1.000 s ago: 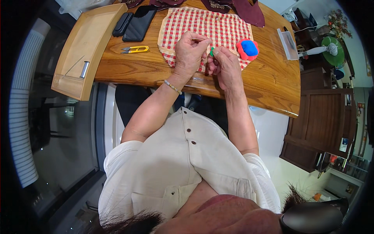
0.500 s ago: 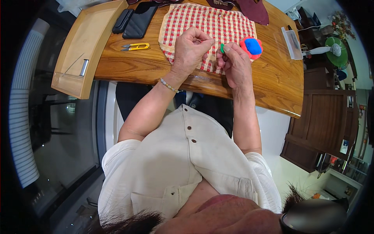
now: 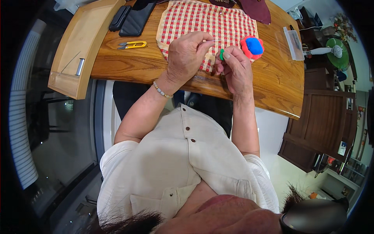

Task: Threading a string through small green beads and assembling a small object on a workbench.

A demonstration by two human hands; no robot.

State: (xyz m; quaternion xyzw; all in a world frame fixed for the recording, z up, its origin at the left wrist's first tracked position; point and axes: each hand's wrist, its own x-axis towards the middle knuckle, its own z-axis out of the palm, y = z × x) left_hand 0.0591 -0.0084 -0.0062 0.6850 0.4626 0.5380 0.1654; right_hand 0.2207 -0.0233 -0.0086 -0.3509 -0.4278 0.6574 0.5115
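Red-and-cream checked cloth (image 3: 194, 23) lies across the upper middle of the frame, on the wooden table (image 3: 276, 84), with both hands over its lower part. The left hand (image 3: 184, 54) has its thumb and index finger closed on a thin pale strand (image 3: 217, 40); whether it is needle or thread, I cannot tell. It now sticks out to the right past the fingertips, where 1.0 s ago it lay mostly behind them. The right hand (image 3: 237, 69) has its thumb and index finger pressed together on a small green piece (image 3: 222, 55), just below the strand's end. These 2 hands were nearly touching 1.0 s ago; now a clear gap parts them, the right hand having moved rightward. The red flower-shaped cushion (image 3: 254, 46) with a blue middle sits near the right hand, at upper right. At upper left, the yellow-handled snips (image 3: 133, 45) lie below the phone (image 3: 136, 18), beside the wooden tray (image 3: 87, 35), all slightly further left in the frame than 0.5 s ago.
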